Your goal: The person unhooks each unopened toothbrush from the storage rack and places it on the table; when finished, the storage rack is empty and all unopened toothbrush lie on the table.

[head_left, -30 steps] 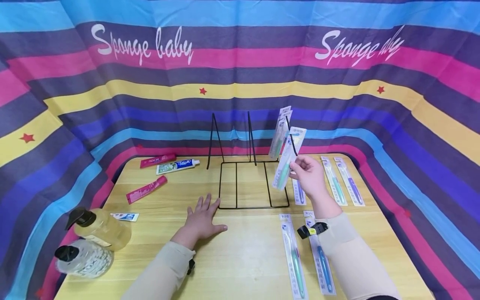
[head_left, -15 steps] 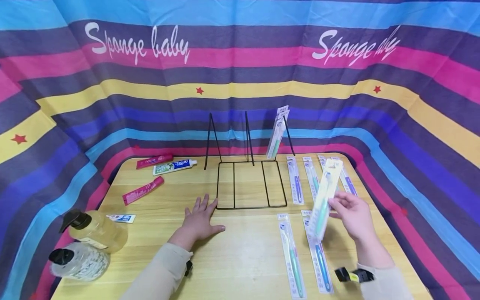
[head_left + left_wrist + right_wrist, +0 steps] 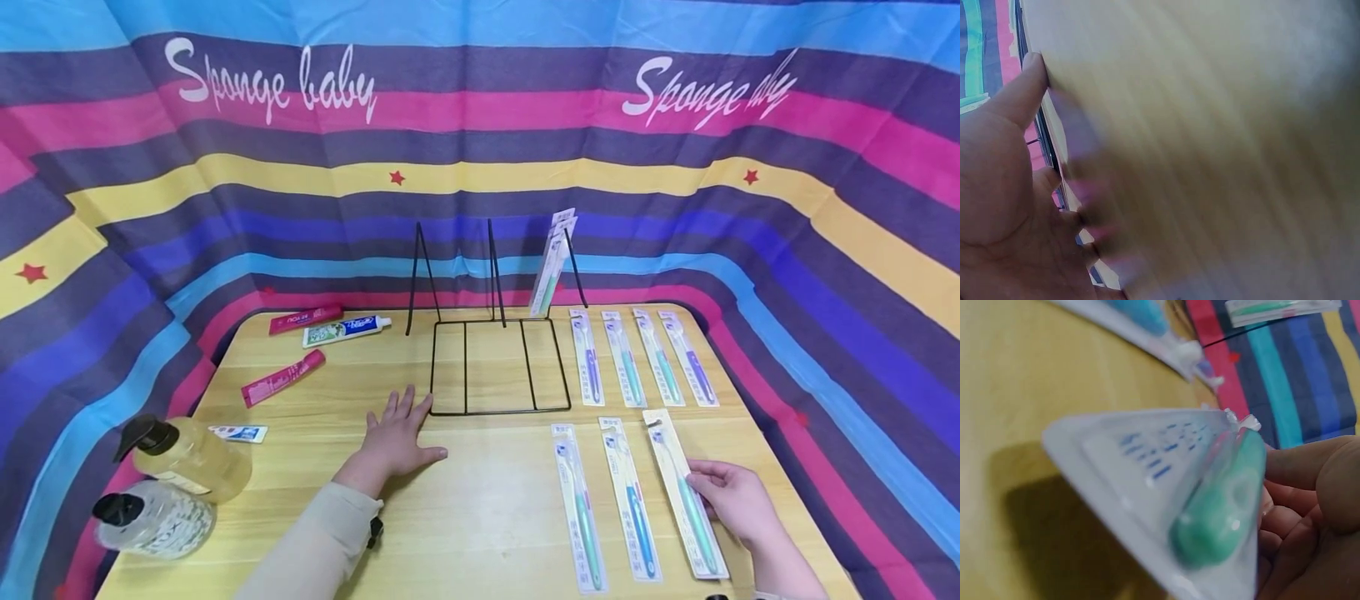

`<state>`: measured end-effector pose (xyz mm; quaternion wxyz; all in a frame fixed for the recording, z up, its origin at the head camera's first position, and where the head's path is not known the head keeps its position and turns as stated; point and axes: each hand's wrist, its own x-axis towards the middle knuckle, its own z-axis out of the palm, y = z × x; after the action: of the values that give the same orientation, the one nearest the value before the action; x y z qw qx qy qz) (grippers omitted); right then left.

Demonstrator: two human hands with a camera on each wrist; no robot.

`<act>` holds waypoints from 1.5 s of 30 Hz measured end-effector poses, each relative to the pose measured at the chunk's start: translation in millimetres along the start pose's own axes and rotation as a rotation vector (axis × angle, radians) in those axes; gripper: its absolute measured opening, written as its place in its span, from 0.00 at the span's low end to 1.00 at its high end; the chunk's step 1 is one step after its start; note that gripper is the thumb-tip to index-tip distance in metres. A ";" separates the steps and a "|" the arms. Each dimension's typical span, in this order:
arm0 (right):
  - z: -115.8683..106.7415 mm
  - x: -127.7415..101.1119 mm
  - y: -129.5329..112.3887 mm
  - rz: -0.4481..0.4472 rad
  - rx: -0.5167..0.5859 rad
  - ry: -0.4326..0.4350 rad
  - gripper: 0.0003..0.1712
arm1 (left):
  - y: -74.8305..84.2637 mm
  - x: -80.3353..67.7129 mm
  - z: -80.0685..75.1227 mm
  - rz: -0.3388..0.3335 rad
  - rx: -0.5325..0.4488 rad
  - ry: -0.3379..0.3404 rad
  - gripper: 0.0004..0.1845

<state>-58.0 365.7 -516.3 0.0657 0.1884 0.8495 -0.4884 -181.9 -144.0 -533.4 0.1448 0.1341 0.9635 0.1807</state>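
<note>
My right hand (image 3: 738, 500) pinches the edge of a packaged green toothbrush (image 3: 692, 500), close over the table at the front right. In the right wrist view, thumb and fingers grip the blister pack (image 3: 1147, 469), which casts a shadow on the wood. Left of it lie a packaged blue toothbrush (image 3: 631, 504) and another green one (image 3: 579, 512). My left hand (image 3: 393, 446) rests on the table with fingers spread, near the front left corner of a black wire rack (image 3: 501, 412). Packaged toothbrushes (image 3: 553, 262) lean in the rack's right section.
Behind, on the right, a row of packaged toothbrushes (image 3: 647, 358) lies flat. Toothpaste tubes (image 3: 347, 331) lie at the back left, with a small tube (image 3: 238, 433) nearer. Two pump bottles (image 3: 198, 458) stand at the left edge. A striped cloth (image 3: 465, 133) encloses the table.
My right hand has carried the green toothbrush pack from beside the rack to the front right, right of the blue one. My left hand has stayed in place.
</note>
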 end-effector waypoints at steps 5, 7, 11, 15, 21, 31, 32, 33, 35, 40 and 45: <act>1.8 4.2 11.2 0.020 -0.069 0.001 0.24 | -1.0 1.8 1.7 0.000 0.006 0.002 0.56; 1.6 5.4 12.6 0.011 -0.124 0.011 0.23 | -1.5 2.7 2.2 0.000 0.008 0.000 0.56; -0.5 7.0 8.2 -0.058 -0.320 0.069 0.21 | -2.0 3.3 2.5 0.002 0.009 0.001 0.56; -1.2 5.0 -0.6 -0.087 -0.434 0.099 0.22 | -2.4 3.6 2.5 -0.006 0.011 -0.008 0.56; 2.1 2.1 -37.1 -0.250 -0.381 0.176 0.21 | -1.6 2.1 0.6 -0.007 0.008 -0.007 0.56; 24.7 48.6 -153.4 -0.705 -0.091 0.243 0.13 | 0.0 1.5 -1.1 -0.007 0.006 -0.008 0.56; 29.3 58.3 -166.2 -0.728 -0.051 0.232 0.13 | -0.2 1.5 -1.3 -0.007 0.003 -0.005 0.55; 33.7 68.1 -179.2 -0.738 0.003 0.215 0.14 | -0.2 1.6 -1.3 -0.008 0.004 -0.005 0.55; 42.9 88.7 -203.0 -0.732 0.127 0.196 0.16 | -0.3 2.1 -1.0 -0.010 0.003 -0.006 0.56; 63.9 133.3 -247.1 -0.634 0.343 0.177 0.22 | 0.6 2.1 -1.0 -0.007 -0.003 -0.005 0.56; 80.4 153.6 -268.3 -0.563 0.210 0.126 0.27 | 1.7 1.0 -2.3 -0.004 -0.004 -0.006 0.55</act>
<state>-308.3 215.0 -387.0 -0.1449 -0.0190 0.8157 -0.5597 -183.2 -142.9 -530.9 0.1484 0.1325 0.9630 0.1817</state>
